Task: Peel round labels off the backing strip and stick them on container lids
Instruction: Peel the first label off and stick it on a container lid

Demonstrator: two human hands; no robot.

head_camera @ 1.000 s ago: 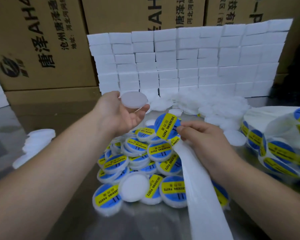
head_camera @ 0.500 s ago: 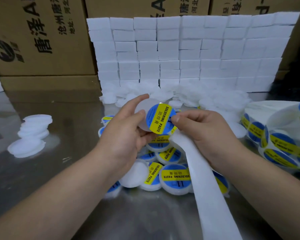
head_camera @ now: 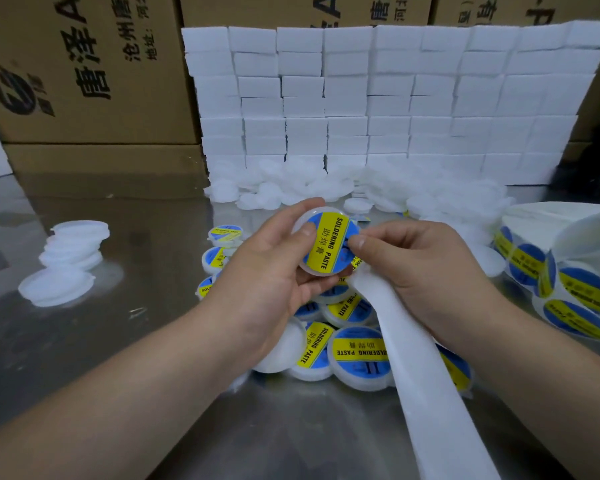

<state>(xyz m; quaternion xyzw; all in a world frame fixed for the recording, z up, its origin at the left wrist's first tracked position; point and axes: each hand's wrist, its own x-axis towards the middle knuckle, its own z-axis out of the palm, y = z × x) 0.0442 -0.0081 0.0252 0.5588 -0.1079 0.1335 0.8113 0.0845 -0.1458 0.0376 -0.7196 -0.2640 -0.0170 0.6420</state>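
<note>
My left hand (head_camera: 271, 268) holds a round translucent white lid (head_camera: 307, 216) above the table, thumb on its left edge. A blue and yellow "SOLDERING PASTE" label (head_camera: 328, 244) lies flat on the lid's face. My right hand (head_camera: 420, 265) presses its thumb on the label's right edge while its fingers grip the bare white backing strip (head_camera: 426, 386), which trails down toward me. Under the hands lies a heap of labelled lids (head_camera: 361, 351). A coil of unused labels on their strip (head_camera: 575, 292) rests at the right.
Unlabelled white lids (head_camera: 66, 258) are stacked at the left on the shiny metal table (head_camera: 125, 341), and more pile (head_camera: 326, 185) at the foot of a wall of white foam blocks (head_camera: 388, 98). Brown cardboard boxes (head_camera: 77, 71) stand behind.
My left hand brought the bare lid down and right to meet the label. The label has gone from hanging off the strip to lying on the lid, my right thumb pressing it.
</note>
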